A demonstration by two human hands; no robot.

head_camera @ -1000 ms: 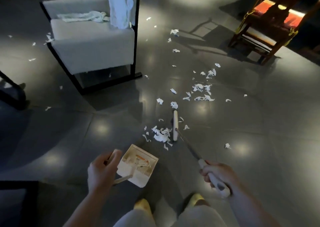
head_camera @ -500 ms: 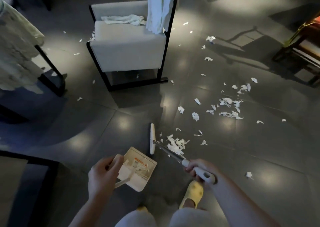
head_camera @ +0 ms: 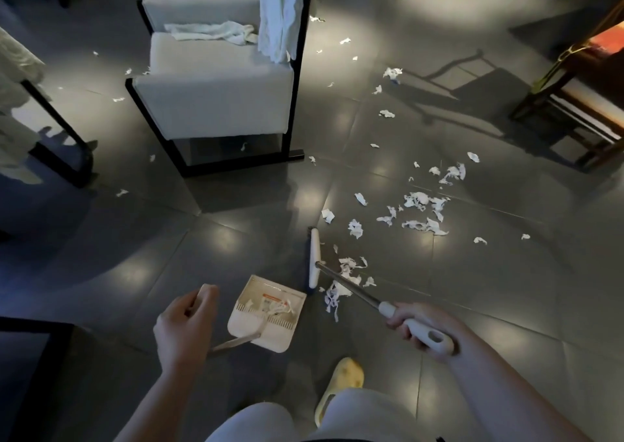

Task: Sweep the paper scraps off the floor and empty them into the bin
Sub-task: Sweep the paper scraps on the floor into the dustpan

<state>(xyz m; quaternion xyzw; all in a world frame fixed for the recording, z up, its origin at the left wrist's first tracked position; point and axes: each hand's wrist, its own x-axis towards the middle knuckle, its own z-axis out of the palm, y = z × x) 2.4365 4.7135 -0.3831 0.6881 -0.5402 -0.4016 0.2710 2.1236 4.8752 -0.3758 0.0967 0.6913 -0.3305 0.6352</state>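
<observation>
my left hand (head_camera: 184,328) gripped the dustpan (head_camera: 266,313) handle | my right hand (head_camera: 420,326) gripped the broom (head_camera: 314,259) handle | broom head stood just beside dustpan mouth | paper scraps (head_camera: 344,282) lay on floor (head_camera: 169,255) behind the head, a few inside the dustpan

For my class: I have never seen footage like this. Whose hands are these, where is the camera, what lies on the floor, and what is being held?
There is no machine here. A person wears a wide-angle camera on the head, looking forward and down, so you see their own arms, knees and a yellow slipper.

The left hand grips the handle of a pale dustpan, which already has a few scraps in it. The right hand grips the handle of a broom; its flat head is down at the floor just beyond the dustpan.

Torn white paper scraps are strewn over the dark tiled floor, with a small pile right beside the broom head. A white chair with cloths on it stands farther back. No bin is in view.
</observation>
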